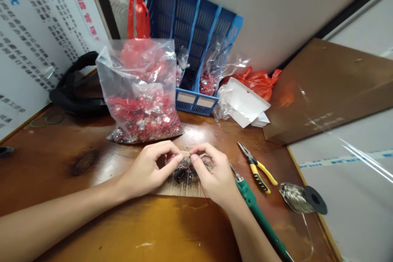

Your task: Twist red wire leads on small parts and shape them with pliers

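Note:
My left hand [150, 168] and my right hand [215, 174] meet over a scorched board [181, 186] at the middle of the wooden table [92, 217]. Both pinch a small pale piece [186, 154] between thumb and fingertips. A thin red wire [203, 191] trails down from under my right hand. Below the fingers lies a dark tangle of small parts [184, 168]. What the pale piece is I cannot make out.
A clear bag of red-wired parts [139, 98] stands just behind my hands. A green-handled tool [258, 213] lies by my right wrist, yellow-handled pliers [258, 168] and a wire spool [302, 199] to its right. A blue file rack [190, 45], white boxes [245, 104], brown cardboard [331, 86] behind.

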`<state>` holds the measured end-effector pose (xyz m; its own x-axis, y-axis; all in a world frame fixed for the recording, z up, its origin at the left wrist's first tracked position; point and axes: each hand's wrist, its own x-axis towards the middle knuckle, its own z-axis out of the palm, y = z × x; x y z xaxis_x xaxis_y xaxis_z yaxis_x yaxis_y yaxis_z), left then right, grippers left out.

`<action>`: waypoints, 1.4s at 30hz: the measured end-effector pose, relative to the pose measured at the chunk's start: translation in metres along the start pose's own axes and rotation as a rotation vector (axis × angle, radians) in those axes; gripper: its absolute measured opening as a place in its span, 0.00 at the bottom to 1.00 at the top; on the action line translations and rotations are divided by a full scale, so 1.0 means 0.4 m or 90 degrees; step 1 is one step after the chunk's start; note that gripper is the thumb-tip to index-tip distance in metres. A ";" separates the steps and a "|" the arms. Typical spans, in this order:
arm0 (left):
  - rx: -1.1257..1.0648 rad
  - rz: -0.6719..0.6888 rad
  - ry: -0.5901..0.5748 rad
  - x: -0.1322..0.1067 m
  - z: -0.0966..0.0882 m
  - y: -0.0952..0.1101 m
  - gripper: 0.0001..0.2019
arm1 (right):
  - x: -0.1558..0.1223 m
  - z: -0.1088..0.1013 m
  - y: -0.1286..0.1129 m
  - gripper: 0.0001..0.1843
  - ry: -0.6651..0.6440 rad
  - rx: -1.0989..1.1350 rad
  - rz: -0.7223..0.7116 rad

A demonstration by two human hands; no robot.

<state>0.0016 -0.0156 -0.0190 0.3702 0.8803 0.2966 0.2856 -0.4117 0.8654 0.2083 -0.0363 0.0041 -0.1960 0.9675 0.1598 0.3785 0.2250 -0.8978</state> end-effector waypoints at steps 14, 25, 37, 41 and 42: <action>0.150 0.149 -0.013 -0.004 0.002 -0.020 0.11 | -0.077 -0.312 -0.035 0.10 0.143 -0.547 0.296; 0.170 0.135 -0.019 -0.003 -0.003 -0.016 0.14 | -0.134 -0.328 0.046 0.11 0.057 -0.763 0.370; 0.161 0.122 -0.041 -0.003 -0.001 -0.010 0.15 | -0.166 -0.264 0.030 0.17 0.093 -0.830 0.280; 0.167 0.115 -0.035 -0.003 0.002 -0.001 0.14 | -0.170 -0.273 0.046 0.13 0.097 -0.816 0.275; 0.168 0.113 -0.034 -0.003 0.002 0.000 0.14 | -0.171 -0.278 0.050 0.13 0.097 -0.810 0.280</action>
<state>0.0019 -0.0169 -0.0195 0.4793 0.7780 0.4062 0.4289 -0.6114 0.6650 0.3297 -0.0849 0.0209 0.2272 0.9707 0.0778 0.9671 -0.2343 0.0996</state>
